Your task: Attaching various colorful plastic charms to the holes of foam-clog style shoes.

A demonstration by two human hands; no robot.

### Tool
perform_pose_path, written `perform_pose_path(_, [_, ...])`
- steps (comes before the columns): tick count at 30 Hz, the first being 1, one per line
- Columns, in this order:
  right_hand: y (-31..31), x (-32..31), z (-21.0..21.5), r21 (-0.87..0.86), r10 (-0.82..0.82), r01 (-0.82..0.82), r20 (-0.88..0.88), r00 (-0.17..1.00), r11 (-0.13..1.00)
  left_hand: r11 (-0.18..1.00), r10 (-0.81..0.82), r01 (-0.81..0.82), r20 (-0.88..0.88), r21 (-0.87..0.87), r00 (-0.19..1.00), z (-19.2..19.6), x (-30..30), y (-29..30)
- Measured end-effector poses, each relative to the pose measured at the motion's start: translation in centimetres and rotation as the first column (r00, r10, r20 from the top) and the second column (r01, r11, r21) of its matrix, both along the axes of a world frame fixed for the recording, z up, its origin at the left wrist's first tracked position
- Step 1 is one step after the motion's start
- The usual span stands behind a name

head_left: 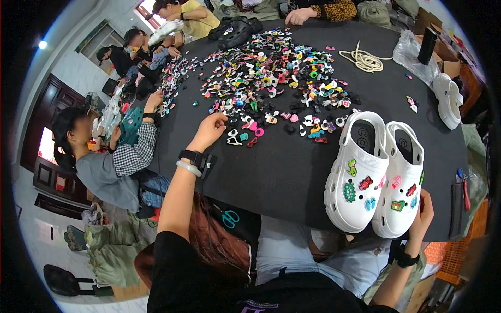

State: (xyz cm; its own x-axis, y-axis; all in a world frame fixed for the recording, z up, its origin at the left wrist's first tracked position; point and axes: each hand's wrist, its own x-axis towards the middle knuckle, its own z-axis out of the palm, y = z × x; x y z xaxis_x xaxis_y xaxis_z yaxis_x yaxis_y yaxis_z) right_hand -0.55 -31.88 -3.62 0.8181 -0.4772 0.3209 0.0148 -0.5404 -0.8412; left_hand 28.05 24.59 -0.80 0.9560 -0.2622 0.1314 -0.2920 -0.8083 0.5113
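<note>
My left hand (211, 130) reaches to the near left edge of a big pile of small colourful shoe charms (271, 78). Its fingers are curled together, and I cannot make out whether a charm is between them. Two white clogs stand side by side at the near right edge of the table, toes toward me: the left clog (356, 207) and the right clog (390, 221). Both carry several charms, including green, red, pink and blue ones. My right hand (424, 215) grips the outer side of the right clog near its toe; some of its fingers are hidden.
Loose cream cord (365, 61), a black cylinder (427, 46) and another white clog (448, 101) lie on the right of the black table (282, 182). Black clogs (235, 34) sit at the far side. Beside me on the left, a person (107, 167) holds a green clog (130, 125).
</note>
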Motion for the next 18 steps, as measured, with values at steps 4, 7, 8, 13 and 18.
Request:
perform_pose_path(4, [-0.1, 0.0, -0.2, 0.026, 0.012, -0.013, 0.025, 1.0, 1.0, 0.996, 0.063, -0.066, 0.042, 0.068, 0.997, 0.4, -0.5, 0.6])
perform_pose_path(7, [0.1, 0.2, 0.1, -0.005, 0.006, -0.005, 0.011, 1.0, 1.0, 0.993, 0.111, -0.116, 0.12, 0.037, 0.987, 0.4, 0.0, 1.1])
perform_pose_path(8, [-0.1, 0.1, -0.1, 0.005, 0.008, -0.008, 0.013, 1.0, 1.0, 0.993, 0.112, -0.117, 0.12, 0.035, 0.986, 0.4, 0.3, 1.0])
perform_pose_path(13, [-0.6, -0.2, -0.6, 0.039, 0.008, -0.009, 0.023, 1.0, 0.999, 0.987, 0.148, -0.155, 0.15, 0.034, 0.977, -0.2, 2.3, -0.7])
perform_pose_path(18, [-0.4, 0.0, -0.5, 0.057, 0.022, -0.022, 0.0, 1.0, 0.998, 0.983, 0.109, -0.126, 0.122, 0.137, 0.986, -1.1, 2.8, 0.5])
